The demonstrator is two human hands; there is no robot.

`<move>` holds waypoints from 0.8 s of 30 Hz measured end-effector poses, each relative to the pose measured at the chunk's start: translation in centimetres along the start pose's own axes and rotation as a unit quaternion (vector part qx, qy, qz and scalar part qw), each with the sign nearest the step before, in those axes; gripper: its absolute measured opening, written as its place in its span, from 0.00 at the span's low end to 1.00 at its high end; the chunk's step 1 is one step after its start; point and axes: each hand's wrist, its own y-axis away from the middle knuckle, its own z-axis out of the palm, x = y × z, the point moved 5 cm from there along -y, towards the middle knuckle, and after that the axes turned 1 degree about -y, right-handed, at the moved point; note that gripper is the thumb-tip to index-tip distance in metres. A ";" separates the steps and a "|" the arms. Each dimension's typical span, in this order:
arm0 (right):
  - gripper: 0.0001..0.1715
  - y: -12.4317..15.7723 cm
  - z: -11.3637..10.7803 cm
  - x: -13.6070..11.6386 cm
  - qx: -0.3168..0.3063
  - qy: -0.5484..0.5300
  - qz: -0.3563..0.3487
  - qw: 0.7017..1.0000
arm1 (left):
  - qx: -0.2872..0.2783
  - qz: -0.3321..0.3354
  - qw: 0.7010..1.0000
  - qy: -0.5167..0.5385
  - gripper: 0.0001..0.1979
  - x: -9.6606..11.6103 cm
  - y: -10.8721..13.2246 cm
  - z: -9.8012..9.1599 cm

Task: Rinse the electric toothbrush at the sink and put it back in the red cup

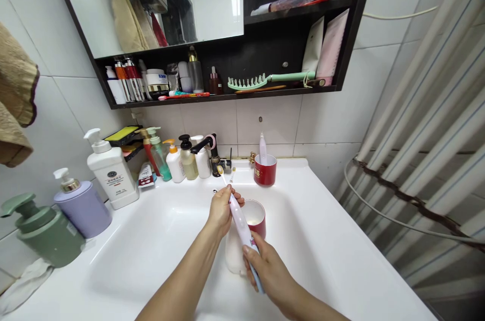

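Observation:
Over the white sink basin (159, 240), my right hand (267, 268) grips the lower handle of a white and pink electric toothbrush (242, 227). My left hand (222, 210) is closed round the upper part of the same toothbrush, near its head. Just behind the toothbrush a red cup (257, 217) with a white inside shows; what holds it up is hidden by my hands. A pale object (233, 255) shows under the toothbrush; I cannot make it out.
A second red cup (265, 170) holding a toothbrush stands on the sink's back rim beside the black tap (210, 151). Several pump bottles (109, 172) line the left and back rim. A dark shelf (227, 96) with toiletries and a green comb hangs above. Pipes run at right.

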 end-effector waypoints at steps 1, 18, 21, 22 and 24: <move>0.11 0.0 0.0 0.0 -0.003 -0.003 -0.001 1.000 | -0.003 0.000 1.000 0.002 0.12 0.1 0.0 0.0; 0.16 -7.8 -5.1 -6.8 0.176 0.089 -0.200 0.960 | -0.024 0.228 0.899 -0.372 0.10 1.2 2.2 1.1; 0.15 -8.7 -6.1 -5.3 0.188 0.137 -0.190 0.954 | -0.096 0.259 0.796 -0.539 0.11 -0.2 2.9 1.0; 0.14 -8.8 -6.4 -4.6 0.191 0.156 -0.183 0.952 | -0.117 0.260 0.761 -0.583 0.12 -0.8 3.1 1.0; 0.11 -8.8 -6.7 -3.3 0.198 0.193 -0.170 0.946 | -0.151 0.251 0.699 -0.653 0.13 -2.0 3.3 1.0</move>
